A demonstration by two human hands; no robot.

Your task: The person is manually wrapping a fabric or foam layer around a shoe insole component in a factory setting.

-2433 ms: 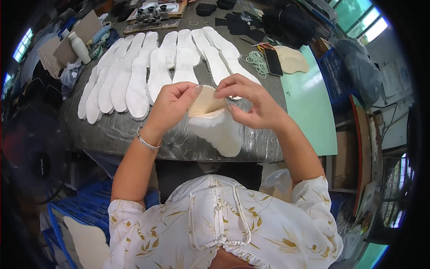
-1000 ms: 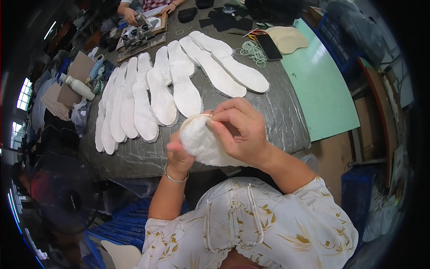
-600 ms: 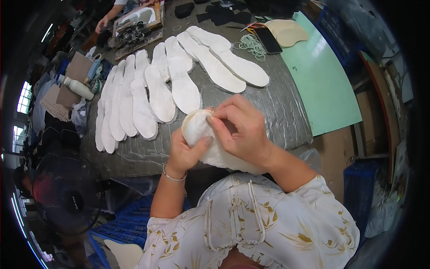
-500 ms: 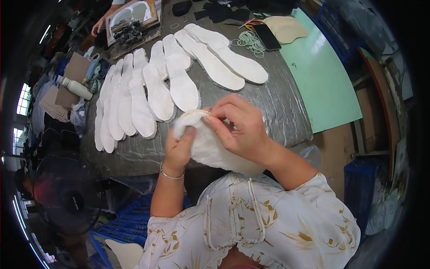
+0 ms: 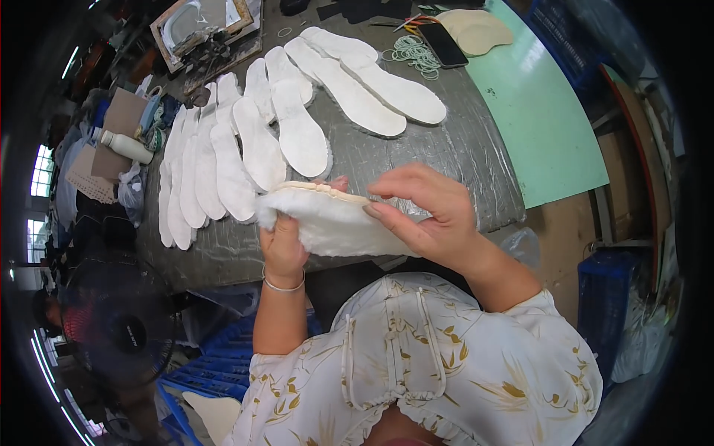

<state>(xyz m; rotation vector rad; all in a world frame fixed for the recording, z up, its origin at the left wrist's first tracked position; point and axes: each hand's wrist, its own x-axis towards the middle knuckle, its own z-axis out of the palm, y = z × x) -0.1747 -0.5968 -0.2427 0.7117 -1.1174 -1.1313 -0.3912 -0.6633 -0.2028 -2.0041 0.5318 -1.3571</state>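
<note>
A fluffy white fleece insole (image 5: 338, 230) is held up over the near edge of the table, bent, with its cream-coloured backing edge upward. My left hand (image 5: 285, 249) grips its left end, the thumb on the fleece side and fingertips showing behind the top edge. At the right end of that edge, my right hand (image 5: 431, 212) has thumb and forefinger on either side of the rim; the other fingers are curled. Many similar white insoles (image 5: 301, 130) lie in an overlapping row on the table beyond my hands.
The table (image 5: 357, 156) has a dark, shiny cover. A green board (image 5: 539, 126) lies along its right side. Far right are a phone (image 5: 443, 44), pale elastic bands (image 5: 416, 56) and beige sheet pieces (image 5: 476, 31). A white bottle (image 5: 126, 145) stands left; a fan (image 5: 123, 327) is lower left.
The insole has been turned and lowered, so its long backing edge now faces up. My right hand has shifted right along the rim, its fingers more spread. The other person's hand has left the upper left.
</note>
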